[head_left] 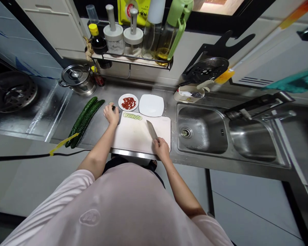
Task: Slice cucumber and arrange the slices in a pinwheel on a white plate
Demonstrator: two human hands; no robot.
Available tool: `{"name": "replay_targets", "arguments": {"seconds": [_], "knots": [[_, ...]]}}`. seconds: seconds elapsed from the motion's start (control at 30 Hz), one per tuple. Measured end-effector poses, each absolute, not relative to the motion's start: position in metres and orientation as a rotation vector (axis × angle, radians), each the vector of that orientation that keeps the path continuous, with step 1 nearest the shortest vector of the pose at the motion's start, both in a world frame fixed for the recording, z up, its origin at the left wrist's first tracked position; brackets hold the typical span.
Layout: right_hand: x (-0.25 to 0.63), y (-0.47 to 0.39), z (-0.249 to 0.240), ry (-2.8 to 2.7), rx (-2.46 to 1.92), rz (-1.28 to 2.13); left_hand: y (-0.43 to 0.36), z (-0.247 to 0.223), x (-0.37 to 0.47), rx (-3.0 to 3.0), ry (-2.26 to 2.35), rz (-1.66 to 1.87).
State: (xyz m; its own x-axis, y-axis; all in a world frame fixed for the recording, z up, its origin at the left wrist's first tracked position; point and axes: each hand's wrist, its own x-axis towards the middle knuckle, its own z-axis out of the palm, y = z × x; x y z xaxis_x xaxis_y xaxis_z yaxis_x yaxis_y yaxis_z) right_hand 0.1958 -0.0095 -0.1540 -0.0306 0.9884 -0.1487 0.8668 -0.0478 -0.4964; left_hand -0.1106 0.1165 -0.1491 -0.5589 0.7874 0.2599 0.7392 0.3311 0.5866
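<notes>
My right hand (162,149) is wrapped round the handle of a kitchen knife (151,130), whose broad blade points up and left over the white cutting board (133,136). Left of the board, my left hand (111,114) is closed round a short piece of cucumber (113,108), mostly hidden by the fingers. A row of thin cucumber slices (132,116) lies overlapping along the board's upper left edge. Two long whole cucumbers (83,119) rest on the steel counter farther left. Behind the board are a round plate (120,102) of chopped red pieces and a bare white square plate (151,105).
A double steel sink (202,128) adjoins the board on the right. A lidded pot (78,80) stands at the back left, near a stove burner (12,92). Above, a wall rack (133,58) carries jars and bottles. A small white container (188,97) sits behind the sink.
</notes>
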Motion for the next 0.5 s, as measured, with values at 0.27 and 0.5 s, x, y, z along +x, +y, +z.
{"name": "replay_targets", "arguments": {"seconds": [0.27, 0.5], "knots": [[0.197, -0.006, -0.145, -1.976, -1.958, 0.732, 0.095, -0.155, -0.050, 1.934, 2.034, 0.680], [0.198, -0.005, -0.145, -1.983, -1.983, 0.702, 0.107, -0.157, -0.018, 2.051, 1.973, 0.369]]}}
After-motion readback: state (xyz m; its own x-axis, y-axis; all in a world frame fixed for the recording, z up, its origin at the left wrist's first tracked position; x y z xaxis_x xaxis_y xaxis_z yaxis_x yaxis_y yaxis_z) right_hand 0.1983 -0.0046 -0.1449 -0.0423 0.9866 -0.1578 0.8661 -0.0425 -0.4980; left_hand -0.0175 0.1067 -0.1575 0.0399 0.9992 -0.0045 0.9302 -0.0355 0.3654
